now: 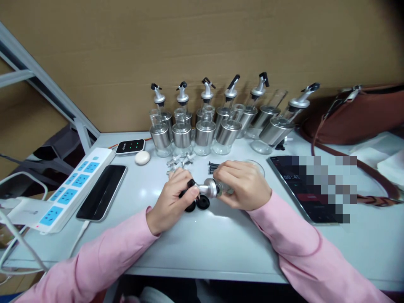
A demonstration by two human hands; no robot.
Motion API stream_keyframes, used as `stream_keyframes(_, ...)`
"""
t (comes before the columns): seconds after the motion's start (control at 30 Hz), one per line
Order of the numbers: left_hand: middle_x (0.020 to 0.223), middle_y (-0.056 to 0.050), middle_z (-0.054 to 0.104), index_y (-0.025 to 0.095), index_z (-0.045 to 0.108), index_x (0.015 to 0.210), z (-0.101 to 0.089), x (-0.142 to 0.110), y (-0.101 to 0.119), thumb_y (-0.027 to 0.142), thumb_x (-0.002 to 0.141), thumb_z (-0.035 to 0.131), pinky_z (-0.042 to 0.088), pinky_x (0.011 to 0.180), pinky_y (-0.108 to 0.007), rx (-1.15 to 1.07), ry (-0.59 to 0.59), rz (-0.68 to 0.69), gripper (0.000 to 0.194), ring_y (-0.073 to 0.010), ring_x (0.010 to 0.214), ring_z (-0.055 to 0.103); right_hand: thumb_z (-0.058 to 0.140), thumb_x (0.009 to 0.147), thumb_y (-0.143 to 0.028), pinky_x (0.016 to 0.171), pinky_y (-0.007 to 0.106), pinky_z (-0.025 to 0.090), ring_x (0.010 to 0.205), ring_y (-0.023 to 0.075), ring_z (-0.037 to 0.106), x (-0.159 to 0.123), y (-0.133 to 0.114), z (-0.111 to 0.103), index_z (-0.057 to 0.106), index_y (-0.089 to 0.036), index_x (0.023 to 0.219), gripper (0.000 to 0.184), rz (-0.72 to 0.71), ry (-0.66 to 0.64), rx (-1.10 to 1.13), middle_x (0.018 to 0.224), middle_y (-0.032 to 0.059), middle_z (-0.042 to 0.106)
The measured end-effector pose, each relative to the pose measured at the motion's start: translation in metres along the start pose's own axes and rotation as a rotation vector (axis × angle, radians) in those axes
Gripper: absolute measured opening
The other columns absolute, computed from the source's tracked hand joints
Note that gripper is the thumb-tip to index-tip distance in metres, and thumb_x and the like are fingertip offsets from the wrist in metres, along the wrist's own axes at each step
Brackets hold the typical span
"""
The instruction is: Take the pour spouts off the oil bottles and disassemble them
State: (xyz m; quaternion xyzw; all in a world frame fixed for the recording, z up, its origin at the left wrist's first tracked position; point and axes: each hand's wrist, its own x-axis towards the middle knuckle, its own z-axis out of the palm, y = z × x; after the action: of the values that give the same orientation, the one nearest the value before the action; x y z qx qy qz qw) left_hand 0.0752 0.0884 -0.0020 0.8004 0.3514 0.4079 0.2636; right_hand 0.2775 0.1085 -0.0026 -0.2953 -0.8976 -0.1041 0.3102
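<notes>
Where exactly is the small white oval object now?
In the head view, left of centre, the white object lies in front of the device with green lights.

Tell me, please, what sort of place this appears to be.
Probably a makeshift workbench rather than a kitchen: rows of similar bottles line the back, small black parts lie loose in front, and a power strip sits at the side.

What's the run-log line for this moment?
left hand: pinching pour spout | right hand: gripping bottle | bottle: tilted | pour spout: at bottle neck
</notes>
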Motion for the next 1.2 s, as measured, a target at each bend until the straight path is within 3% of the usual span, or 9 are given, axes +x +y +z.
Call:
stream_keyframes(0.17,0.064,-0.003,0.049,0.018,0.050,0.060,0.006,0.001,-0.007,0.041,0.091,0.038,0.041,0.060,-0.031,-0.335,-0.040,-0.210,0.041,-0.0156,0.063,0.047,0.049,0.073,-0.018,0.054,0.028,0.036,0.062,0.0158,0.054,0.001,-0.001,0.001,0.051,-0.018,0.071,0.003,-0.011,0.000,0.016,0.066,0.0031,0.061)
stream_keyframes(0.3,0.058,-0.002,0.045,0.019,0.041,0.055,0.003,0.002,-0.018,0.036,0.090,0.033,0.040,0.055,-0.030,-0.482,0.044,-0.357,0.039,-0.0144,0.056,0.045,0.047,0.077,-0.021,0.057,0.029,0.042,0.065,0.0168,0.057,-0.001,0.003,-0.004,0.052,-0.020,0.072,0.007,0.088,0.094,0.110,0.067,0.0036,0.062)
stream_keyframes(0.37,0.060,-0.002,0.046,0.018,0.043,0.058,-0.003,0.004,-0.021,0.033,0.090,0.033,0.039,0.056,-0.030,-0.374,0.079,-0.275,0.037,-0.0147,0.059,0.045,0.049,0.079,-0.025,0.059,0.029,0.045,0.065,0.0171,0.058,-0.003,0.008,-0.009,0.052,-0.020,0.073,0.008,0.232,0.196,0.143,0.069,0.0035,0.062)
stream_keyframes(0.53,0.063,-0.002,0.047,0.018,0.043,0.063,-0.010,0.002,-0.018,0.027,0.087,0.043,0.034,0.062,-0.032,0.231,0.099,0.250,0.025,-0.0164,0.064,0.042,0.060,0.079,-0.040,0.064,0.034,0.048,0.067,0.0201,0.062,-0.010,0.028,-0.013,0.051,-0.021,0.093,0.024,0.672,0.449,0.016,0.078,0.0040,0.065)
stream_keyframes(0.6,0.064,-0.003,0.049,0.018,0.045,0.067,-0.007,0.000,-0.015,0.026,0.086,0.044,0.033,0.062,-0.032,0.358,0.089,0.360,0.021,-0.0166,0.065,0.043,0.060,0.079,-0.043,0.068,0.037,0.050,0.072,0.0213,0.063,-0.014,0.036,-0.011,0.047,-0.022,0.101,0.033,0.772,0.514,0.101,0.084,0.0054,0.065)
stream_keyframes(0.73,0.066,-0.003,0.053,0.017,0.046,0.070,-0.002,-0.004,-0.013,0.025,0.087,0.043,0.035,0.066,-0.033,0.403,0.076,0.380,0.019,-0.0156,0.065,0.048,0.062,0.078,-0.040,0.078,0.042,0.051,0.085,0.0244,0.063,-0.019,0.047,-0.008,0.038,-0.022,0.119,0.051,0.742,0.498,0.189,0.097,0.0087,0.061)
stream_keyframes(0.9,0.070,-0.003,0.056,0.016,0.047,0.071,-0.002,-0.004,-0.013,0.026,0.089,0.041,0.036,0.070,-0.034,0.402,0.099,0.378,0.021,-0.0147,0.066,0.050,0.069,0.074,-0.040,0.085,0.049,0.047,0.109,0.0342,0.048,-0.021,0.050,-0.011,0.039,-0.022,0.130,0.066,0.656,0.468,-0.204,0.115,0.0164,0.043)
stream_keyframes(1.07,0.072,-0.003,0.058,0.015,0.050,0.077,-0.003,-0.004,-0.014,0.023,0.092,0.037,0.036,0.075,-0.036,0.355,0.081,0.342,0.021,-0.0134,0.065,0.052,0.059,0.082,-0.029,0.073,0.042,0.051,0.082,0.0244,0.052,-0.025,0.055,-0.012,0.038,-0.026,0.132,0.055,0.665,0.385,-0.244,0.096,0.0102,0.047)
stream_keyframes(1.2,0.072,-0.003,0.058,0.015,0.049,0.078,-0.003,-0.004,-0.014,0.023,0.092,0.038,0.036,0.076,-0.036,0.344,0.084,0.335,0.020,-0.0135,0.065,0.053,0.054,0.080,-0.020,0.082,0.045,0.048,0.098,0.0288,0.052,-0.029,0.060,-0.008,0.044,-0.021,0.126,0.047,0.634,0.293,-0.257,0.102,0.0123,0.051)
